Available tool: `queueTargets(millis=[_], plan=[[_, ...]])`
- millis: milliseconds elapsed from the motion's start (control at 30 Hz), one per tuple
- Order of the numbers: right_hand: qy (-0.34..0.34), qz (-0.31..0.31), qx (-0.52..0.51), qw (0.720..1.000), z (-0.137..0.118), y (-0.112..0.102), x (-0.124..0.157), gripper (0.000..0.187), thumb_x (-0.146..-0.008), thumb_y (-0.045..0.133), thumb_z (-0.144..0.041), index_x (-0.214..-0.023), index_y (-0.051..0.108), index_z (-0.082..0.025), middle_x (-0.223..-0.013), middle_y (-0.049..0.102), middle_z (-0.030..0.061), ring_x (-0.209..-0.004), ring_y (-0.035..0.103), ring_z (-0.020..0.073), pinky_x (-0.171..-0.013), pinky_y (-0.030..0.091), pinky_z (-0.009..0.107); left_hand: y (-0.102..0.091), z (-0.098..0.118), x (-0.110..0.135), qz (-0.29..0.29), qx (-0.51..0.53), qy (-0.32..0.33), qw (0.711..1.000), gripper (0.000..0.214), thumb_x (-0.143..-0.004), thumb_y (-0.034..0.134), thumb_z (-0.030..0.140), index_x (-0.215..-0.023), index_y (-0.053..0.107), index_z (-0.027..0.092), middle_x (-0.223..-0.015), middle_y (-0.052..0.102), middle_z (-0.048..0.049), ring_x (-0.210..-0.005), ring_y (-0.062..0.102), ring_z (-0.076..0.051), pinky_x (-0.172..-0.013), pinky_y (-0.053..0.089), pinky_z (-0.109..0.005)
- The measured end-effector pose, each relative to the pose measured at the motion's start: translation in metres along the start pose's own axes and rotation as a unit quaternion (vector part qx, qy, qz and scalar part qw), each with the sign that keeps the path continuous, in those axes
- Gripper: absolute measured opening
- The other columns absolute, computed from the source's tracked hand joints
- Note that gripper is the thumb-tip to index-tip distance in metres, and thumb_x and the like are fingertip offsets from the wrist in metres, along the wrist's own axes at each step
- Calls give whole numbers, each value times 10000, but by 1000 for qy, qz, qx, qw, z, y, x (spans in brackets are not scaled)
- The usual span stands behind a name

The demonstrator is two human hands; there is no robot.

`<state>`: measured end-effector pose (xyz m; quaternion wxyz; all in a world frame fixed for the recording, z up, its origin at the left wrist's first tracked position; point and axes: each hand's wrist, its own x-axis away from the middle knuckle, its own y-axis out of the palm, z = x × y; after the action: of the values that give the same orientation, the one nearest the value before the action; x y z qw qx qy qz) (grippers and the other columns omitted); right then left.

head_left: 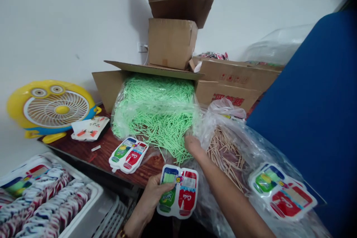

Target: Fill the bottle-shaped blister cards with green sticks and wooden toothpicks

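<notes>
My left hand (153, 194) grips a printed plastic pack (187, 193) shaped like two bottles, one green marked Sprite and one red marked Cola. Its thumb lies across the front, and light green sticks show through the pack's window. My right hand (192, 143) reaches into the heap of thin green sticks (164, 126) at the mouth of a clear bag; its fingers are hidden there. Beside my right forearm, a clear bag holds tan sticks (225, 152). Similar packs lie on the table (129, 154) and on the plastic at right (283, 191).
A white bin (96, 193) full of packs stands at lower left. Behind it are a yellow fan (55, 108) and a patterned packet (90, 128). Cardboard boxes (171, 42) are stacked at the back, and a blue panel (312, 93) rises on the right.
</notes>
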<state>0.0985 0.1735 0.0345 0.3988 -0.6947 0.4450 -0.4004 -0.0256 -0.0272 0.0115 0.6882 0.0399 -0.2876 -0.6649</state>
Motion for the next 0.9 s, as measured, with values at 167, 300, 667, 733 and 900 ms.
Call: queueTargets(millis=[167, 300, 667, 733, 900], plan=[[13, -21, -16, 1000, 1, 0, -5, 202, -872, 583, -236, -1025, 606, -106, -982, 643, 101, -870, 629, 195, -769, 509, 353, -7, 6, 4, 0, 8, 14, 1000, 229, -697, 744, 239, -868, 728, 87, -819, 769, -120, -706, 705, -252, -676, 524, -330], [-41, -5, -100, 994, 6, -11, 15, 306, -802, 499, -90, -1101, 556, -110, -744, 647, 49, -647, 632, 143, -616, 468, 239, -7, 7, 7, -20, -7, 22, 1000, 241, -718, 728, 224, -903, 724, 71, -805, 768, -125, -718, 704, -249, -662, 522, -312], [-217, 63, -557, 799, -8, -31, 123, 185, -799, 628, -275, -962, 573, -208, -716, 566, -36, -580, 535, 94, -457, 375, 187, 15, 6, 9, -63, -66, 45, 995, 195, -730, 720, 208, -885, 728, 91, -838, 767, -92, -714, 687, -213, -675, 509, -286], [-212, 93, -569, 789, -8, -28, 129, 173, -807, 634, -268, -963, 578, -219, -736, 572, -35, -604, 537, 94, -481, 387, 190, 18, 7, 10, -68, -68, 44, 994, 195, -723, 723, 199, -885, 732, 91, -841, 767, -89, -711, 685, -210, -678, 508, -284], [-216, 102, -574, 783, -4, -28, 133, 141, -807, 645, -258, -927, 584, -217, -753, 584, -30, -625, 532, 97, -508, 402, 198, 25, 11, 16, -78, -65, 39, 994, 213, -721, 719, 192, -907, 732, 89, -830, 766, -91, -723, 685, -215, -695, 509, -293]])
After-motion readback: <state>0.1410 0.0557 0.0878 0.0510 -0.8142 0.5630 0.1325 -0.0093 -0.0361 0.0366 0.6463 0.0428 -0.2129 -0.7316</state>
